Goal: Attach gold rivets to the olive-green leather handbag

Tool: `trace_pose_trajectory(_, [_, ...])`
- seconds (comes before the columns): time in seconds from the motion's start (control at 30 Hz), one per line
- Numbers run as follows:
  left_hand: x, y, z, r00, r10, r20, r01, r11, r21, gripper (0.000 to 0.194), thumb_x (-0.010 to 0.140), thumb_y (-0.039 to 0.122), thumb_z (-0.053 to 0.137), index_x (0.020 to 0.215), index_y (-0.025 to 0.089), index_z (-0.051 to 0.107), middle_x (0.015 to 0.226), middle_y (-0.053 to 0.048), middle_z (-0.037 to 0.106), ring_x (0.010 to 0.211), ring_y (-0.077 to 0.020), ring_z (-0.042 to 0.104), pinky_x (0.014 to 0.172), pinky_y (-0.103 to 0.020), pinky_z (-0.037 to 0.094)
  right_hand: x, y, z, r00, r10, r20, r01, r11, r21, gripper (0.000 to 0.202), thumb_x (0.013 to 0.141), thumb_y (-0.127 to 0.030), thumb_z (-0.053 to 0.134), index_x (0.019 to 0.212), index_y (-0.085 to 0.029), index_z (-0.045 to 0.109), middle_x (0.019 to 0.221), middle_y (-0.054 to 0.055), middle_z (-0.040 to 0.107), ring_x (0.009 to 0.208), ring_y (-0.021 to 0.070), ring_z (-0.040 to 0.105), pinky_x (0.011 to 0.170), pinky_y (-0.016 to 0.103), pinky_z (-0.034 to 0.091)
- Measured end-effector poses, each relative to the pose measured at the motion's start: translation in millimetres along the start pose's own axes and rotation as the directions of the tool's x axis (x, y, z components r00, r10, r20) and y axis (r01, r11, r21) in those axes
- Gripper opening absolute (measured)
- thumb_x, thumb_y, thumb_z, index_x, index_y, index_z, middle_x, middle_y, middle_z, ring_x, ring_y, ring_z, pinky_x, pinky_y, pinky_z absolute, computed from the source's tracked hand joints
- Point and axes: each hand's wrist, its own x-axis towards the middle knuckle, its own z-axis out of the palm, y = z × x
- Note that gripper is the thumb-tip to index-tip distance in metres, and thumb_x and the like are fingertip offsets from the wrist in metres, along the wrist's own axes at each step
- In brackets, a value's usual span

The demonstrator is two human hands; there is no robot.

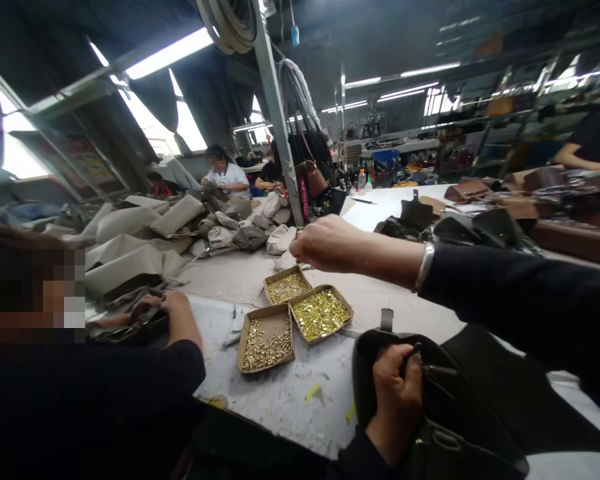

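Left fingers [415,373] are clamped on the dark bag [467,407] at its open mouth, thumb uppermost. The bag lies on the surface [260,397] around and below them, its flap spread to the right. Right fingers [304,248] curl together, raised beyond the bag; whether they hold anything, I cannot tell. Left of the bag sit three cardboard trays [266,368] of gold-coloured metal pieces; farther left, a person [105,400] handles dark material [153,327].

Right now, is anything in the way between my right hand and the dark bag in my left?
Nothing visible stands between your right hand and the dark bag; the closest tray of gold pieces lies left of that path.
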Motion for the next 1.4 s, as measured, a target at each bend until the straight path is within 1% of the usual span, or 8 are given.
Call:
trace_pose_trajectory(0.1, [-2, -5, 1.9, 0.997, 0.08, -0.002, -0.08, 0.997, 0.014, 0.015, 0.093, 0.019, 0.06, 0.096, 0.016, 0.075, 0.083, -0.007, 0.076, 0.075, -0.0193, 0.07, 0.071, -0.029, 0.053, 6, 8, 75, 0.985, -0.053, 0.165, 0.037, 0.994, 0.1, 0.013, 0.096, -0.014, 0.072, 0.107, -0.019, 0.078, 0.101, 0.011, 0.076, 0.095, 0.0278, 0.071, 0.075, 0.034, 0.05])
trace_pose_trajectory(0.23, [-3, -10, 0.0, 0.966, 0.251, -0.054, -0.248, 0.967, 0.059, 0.015, 0.084, 0.013, 0.062, 0.092, 0.018, 0.074, 0.081, -0.006, 0.076, 0.075, -0.021, 0.071, 0.072, -0.03, 0.053, -13, 19, 166, 0.918, -0.128, 0.374, 0.049, 0.976, 0.214, 0.021, 0.091, -0.02, 0.082, 0.112, -0.019, 0.076, 0.101, 0.005, 0.076, 0.092, 0.0239, 0.072, 0.08, 0.035, 0.057])
trace_pose_trajectory(0.33, [-3, -11, -4.0, 0.942, 0.329, -0.064, -0.326, 0.944, 0.051, 0.018, 0.083, 0.012, 0.06, 0.093, 0.019, 0.073, 0.08, -0.006, 0.076, 0.073, -0.0205, 0.071, 0.07, -0.03, 0.052, -28, 25, 210, 0.885, -0.151, 0.44, 0.023, 0.959, 0.282, 0.021, 0.099, -0.025, 0.075, 0.118, -0.018, 0.071, 0.109, 0.005, 0.073, 0.096, 0.0228, 0.07, 0.088, 0.042, 0.06])
trace_pose_trajectory(0.43, [-3, -13, -6.5, 0.923, 0.377, -0.076, -0.374, 0.926, 0.042, 0.017, 0.084, 0.013, 0.061, 0.094, 0.018, 0.073, 0.077, -0.006, 0.076, 0.069, -0.0195, 0.07, 0.068, -0.03, 0.052, -33, 30, 235, 0.881, -0.136, 0.454, -0.017, 0.948, 0.317, 0.022, 0.101, -0.029, 0.072, 0.12, -0.017, 0.069, 0.113, 0.006, 0.071, 0.1, 0.0242, 0.069, 0.09, 0.044, 0.06])
trace_pose_trajectory(0.67, [-4, -15, -4.0, 0.948, 0.313, -0.062, -0.309, 0.949, 0.064, 0.015, 0.086, 0.017, 0.061, 0.093, 0.018, 0.074, 0.076, -0.007, 0.075, 0.069, -0.0209, 0.071, 0.068, -0.031, 0.054, -30, 24, 259, 0.907, -0.059, 0.418, -0.096, 0.936, 0.339, 0.016, 0.103, -0.031, 0.07, 0.106, -0.015, 0.07, 0.111, 0.007, 0.069, 0.101, 0.0239, 0.068, 0.092, 0.044, 0.058])
trace_pose_trajectory(1.03, [-9, -17, -4.5, 0.964, 0.261, -0.061, -0.255, 0.963, 0.081, 0.018, 0.085, 0.016, 0.062, 0.097, 0.02, 0.076, 0.083, -0.008, 0.077, 0.077, -0.0239, 0.073, 0.076, -0.035, 0.058, -35, 24, 263, 0.946, 0.062, 0.319, -0.201, 0.884, 0.423, 0.015, 0.104, -0.031, 0.069, 0.104, -0.016, 0.07, 0.11, 0.006, 0.07, 0.099, 0.0232, 0.068, 0.091, 0.043, 0.059])
trace_pose_trajectory(1.27, [-8, -14, -4.0, 0.966, 0.253, -0.059, -0.247, 0.964, 0.104, 0.015, 0.086, 0.016, 0.062, 0.093, 0.02, 0.074, 0.079, -0.006, 0.075, 0.074, -0.0227, 0.072, 0.072, -0.032, 0.056, -36, 26, 271, 0.954, 0.177, 0.24, -0.29, 0.738, 0.61, 0.021, 0.101, -0.034, 0.071, 0.094, -0.014, 0.068, 0.093, 0.002, 0.068, 0.082, 0.0192, 0.067, 0.076, 0.035, 0.059])
trace_pose_trajectory(1.4, [-6, -14, -4.5, 0.966, 0.245, -0.079, -0.236, 0.966, 0.1, 0.015, 0.086, 0.016, 0.062, 0.092, 0.019, 0.075, 0.079, -0.007, 0.075, 0.075, -0.0226, 0.072, 0.073, -0.031, 0.056, -34, 25, 262, 0.965, 0.21, 0.158, -0.254, 0.593, 0.764, 0.023, 0.102, -0.036, 0.071, 0.095, -0.014, 0.068, 0.084, -0.001, 0.066, 0.07, 0.0162, 0.064, 0.069, 0.031, 0.058])
